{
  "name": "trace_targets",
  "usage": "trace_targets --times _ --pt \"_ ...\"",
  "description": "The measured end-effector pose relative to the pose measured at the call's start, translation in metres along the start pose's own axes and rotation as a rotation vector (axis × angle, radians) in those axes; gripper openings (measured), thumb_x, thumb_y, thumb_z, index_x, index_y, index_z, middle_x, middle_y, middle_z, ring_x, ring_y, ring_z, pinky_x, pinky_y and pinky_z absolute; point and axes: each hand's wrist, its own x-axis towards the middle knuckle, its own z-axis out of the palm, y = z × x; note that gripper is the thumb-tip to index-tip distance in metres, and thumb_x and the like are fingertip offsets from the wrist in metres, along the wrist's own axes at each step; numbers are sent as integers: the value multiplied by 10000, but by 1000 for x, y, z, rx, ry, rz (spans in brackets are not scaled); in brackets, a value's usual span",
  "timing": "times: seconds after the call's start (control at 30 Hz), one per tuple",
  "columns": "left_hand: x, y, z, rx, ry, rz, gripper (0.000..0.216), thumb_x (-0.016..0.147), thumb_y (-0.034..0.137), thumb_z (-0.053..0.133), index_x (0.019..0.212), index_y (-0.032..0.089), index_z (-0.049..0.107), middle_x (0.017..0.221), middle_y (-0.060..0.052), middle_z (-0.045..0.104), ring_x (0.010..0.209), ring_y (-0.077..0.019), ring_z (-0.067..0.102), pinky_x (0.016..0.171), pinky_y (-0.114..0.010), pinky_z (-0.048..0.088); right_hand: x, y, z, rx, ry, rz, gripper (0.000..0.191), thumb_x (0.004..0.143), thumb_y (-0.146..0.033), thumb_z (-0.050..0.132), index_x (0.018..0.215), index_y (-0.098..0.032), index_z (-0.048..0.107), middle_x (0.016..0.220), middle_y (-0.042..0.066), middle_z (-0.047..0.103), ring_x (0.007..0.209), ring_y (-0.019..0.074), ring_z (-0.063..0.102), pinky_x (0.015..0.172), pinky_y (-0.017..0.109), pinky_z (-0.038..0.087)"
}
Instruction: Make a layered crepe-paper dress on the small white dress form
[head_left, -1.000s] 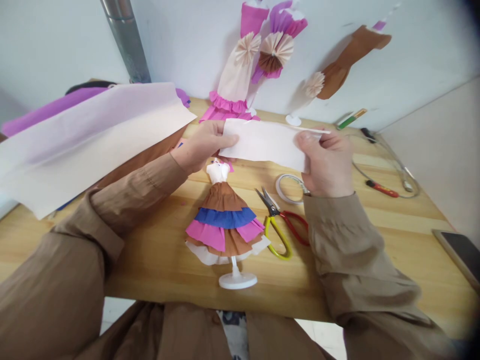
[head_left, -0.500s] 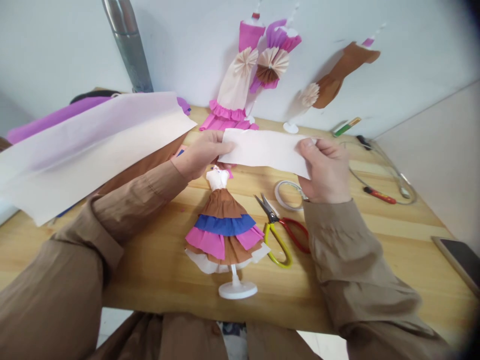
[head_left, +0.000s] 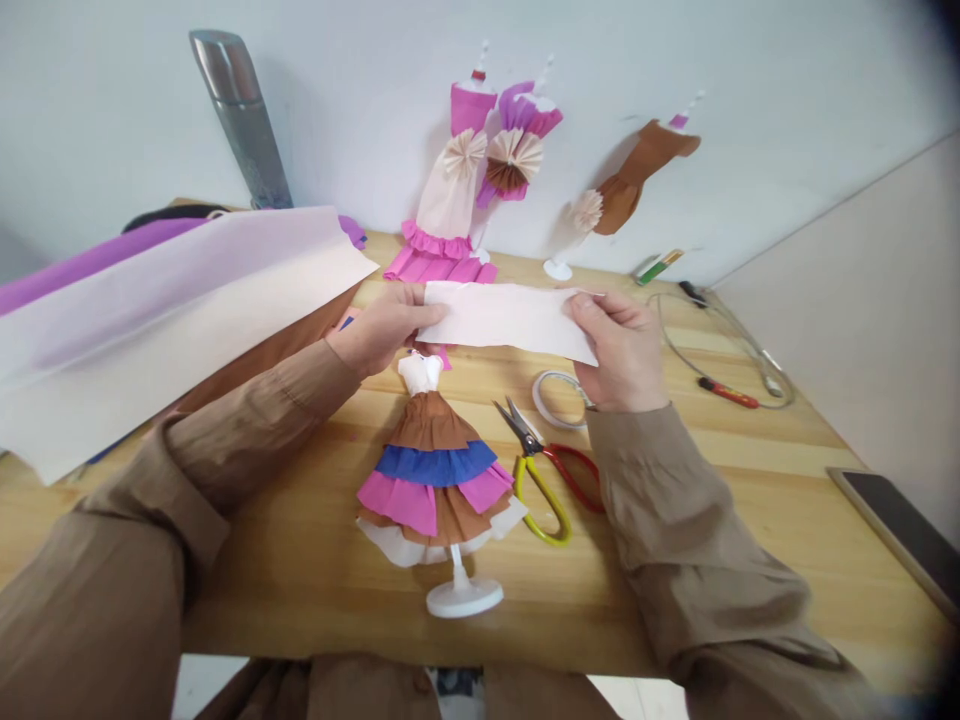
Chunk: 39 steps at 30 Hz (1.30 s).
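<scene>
A strip of pale cream crepe paper (head_left: pixel 510 318) is stretched between my two hands above the table. My left hand (head_left: pixel 382 328) pinches its left end, and my right hand (head_left: pixel 619 345) pinches its right end. Just below the strip lies a small mannequin on a white stand (head_left: pixel 442 470), dressed in a layered brown, blue, pink and white paper skirt. Scissors with one yellow and one red handle (head_left: pixel 544 465) lie to its right, under my right forearm. A roll of clear tape (head_left: pixel 556 398) sits below my right hand.
Large sheets of cream and purple crepe paper (head_left: pixel 165 310) cover the left of the wooden table (head_left: pixel 750 470). Three dressed mannequins (head_left: pixel 480 180) stand against the back wall. A metal flask (head_left: pixel 240 115), a cable with a red tool (head_left: pixel 724 392) and a phone (head_left: pixel 896 525) are around.
My hands keep holding the strip and have drawn it slightly narrower. The camera has tilted upward, so everything sits lower in view.
</scene>
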Motion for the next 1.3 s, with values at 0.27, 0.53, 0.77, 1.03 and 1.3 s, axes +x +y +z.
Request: trace_targets --times 0.27,0.53,0.77,1.03,1.3 --pt "2 -1 -6 311 49 200 565 650 325 817 1146 101 666 1218 -160 670 1090 -253 636 924 -362 509 -8 -14 1 -98 -42 92 306 592 -460 837 599 -221 647 546 -30 548 474 113 446 439 258 355" --pt "-25 16 25 493 -258 354 270 703 230 744 959 150 711 855 -21 695 801 -147 642 714 -238 481 -41 -42 23 -278 -352 -17 173 726 -371 754 690 -204 728 649 13 657 558 129 540 513 270 414" --pt "-38 29 31 307 -196 98 168 789 217 594 647 127 590 583 11 572 513 -81 509 464 -193 328 -51 -60 -14 -557 -378 -7 227 823 -417 654 880 -199 683 628 2 634 503 137 561 493 280 464" --pt "-19 18 17 96 -168 -148 122 728 162 613 810 101 680 683 -39 675 566 -133 625 505 -214 449 -130 -8 -71 -1309 -601 -34 494 879 -343 548 1341 -170 557 1138 146 664 1006 289 680 874 429 557" --pt "-19 16 14 33 -298 -223 181 662 152 633 819 101 706 696 -49 708 570 -148 647 493 -211 443 -127 -7 -71 -1148 -635 147 434 818 -262 548 1249 -211 552 944 78 659 783 225 666 764 395 553"
